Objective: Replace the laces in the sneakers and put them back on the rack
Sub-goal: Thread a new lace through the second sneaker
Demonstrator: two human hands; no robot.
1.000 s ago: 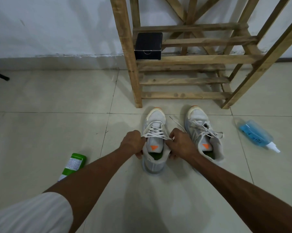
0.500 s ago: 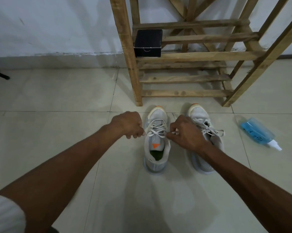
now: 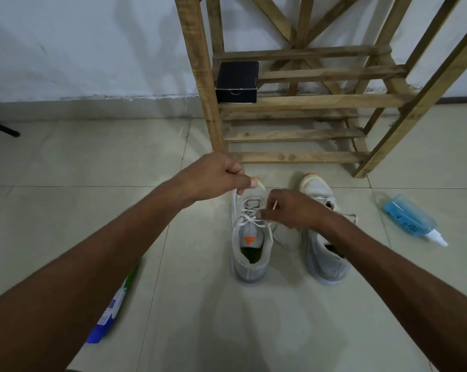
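Note:
Two pale grey sneakers stand on the tiled floor in front of a wooden rack (image 3: 294, 102). The left sneaker (image 3: 250, 245) has an orange tab on its tongue and a white lace (image 3: 250, 216) crossing its eyelets. My left hand (image 3: 216, 175) is raised above the toe and pinches one end of that lace. My right hand (image 3: 291, 208) pinches the other lace end just right of the eyelets, its tip sticking up. The right sneaker (image 3: 326, 253) is partly hidden behind my right hand and forearm.
A black box (image 3: 236, 81) sits on the rack's lower shelf at the left. A blue spray bottle (image 3: 409, 218) lies on the floor to the right. A green, white and blue pack (image 3: 111, 310) lies by my left forearm. A dark rod end (image 3: 4, 130) shows at far left.
Both hands have lifted from the sneaker's collar to the lace. My left hand has risen toward the toe, drawing one lace end up. My right hand moved in over the eyelets.

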